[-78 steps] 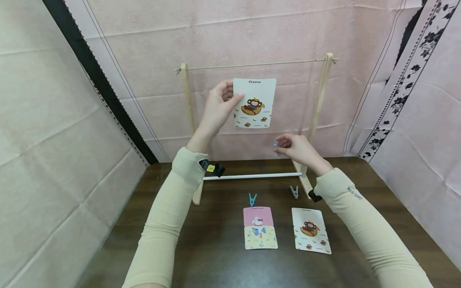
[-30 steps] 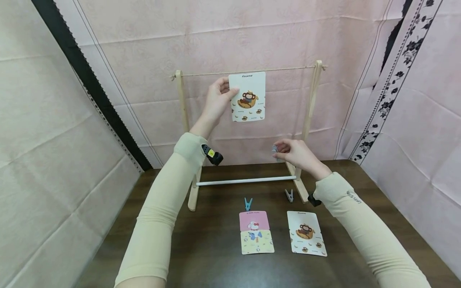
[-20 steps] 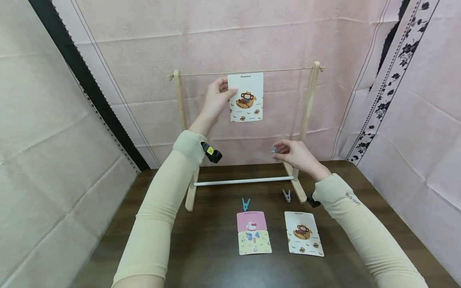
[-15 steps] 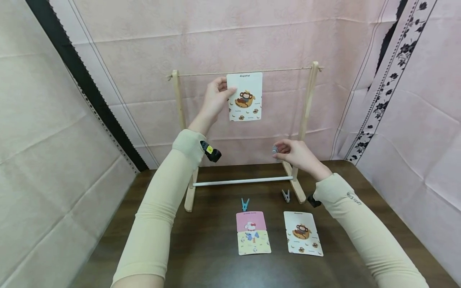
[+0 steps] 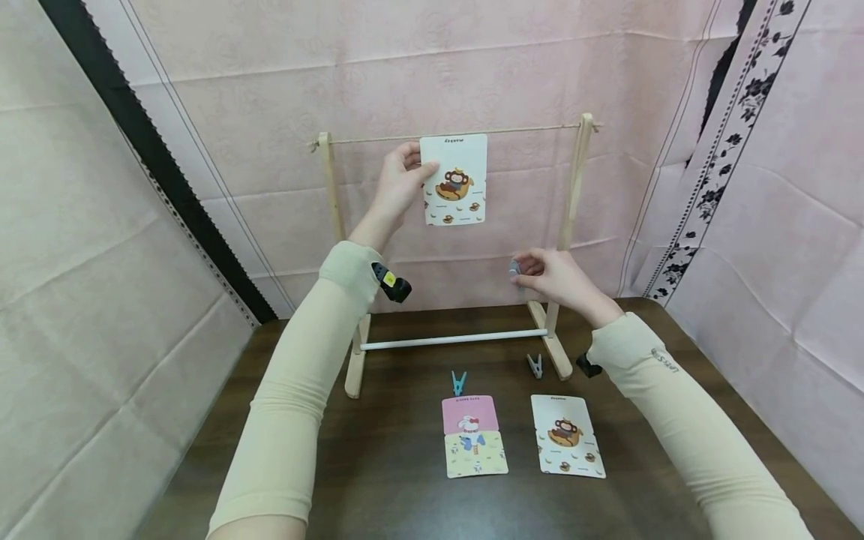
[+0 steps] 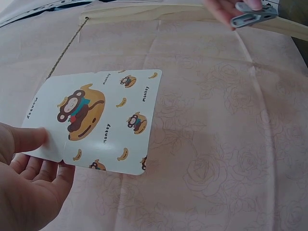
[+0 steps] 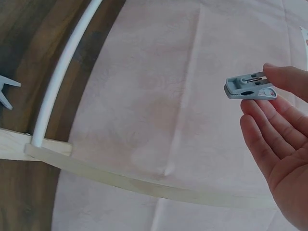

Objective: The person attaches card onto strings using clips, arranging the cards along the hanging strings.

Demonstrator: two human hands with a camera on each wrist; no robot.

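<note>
My left hand [image 5: 398, 182] pinches the left edge of a white card with a monkey print [image 5: 454, 202], thumb in front and fingers behind. The card's top edge overlaps the string [image 5: 526, 130] of a wooden frame in the head view. Lower and to the right, my right hand [image 5: 560, 279] pinches a grey-blue clothespin [image 7: 248, 86] by its handle end between thumb and fingers. Its clamping end points away from the hand. In the left wrist view the same clothespin [image 6: 252, 18] shows at the top right, apart from the card.
On the dark table [image 5: 391, 457] lie a pink-and-yellow card [image 5: 475, 450], a second monkey card [image 5: 568, 457], a blue clothespin [image 5: 459, 383] and a grey clothespin [image 5: 535, 366]. The frame's posts [image 5: 574, 187] and white crossbar [image 5: 452, 340] stand behind them, before a pale cloth backdrop.
Since the earliest frame, the left hand has brought the card up to the string. The right hand has lifted slightly in the last half second, still holding the clothespin. The view has also shifted.
</note>
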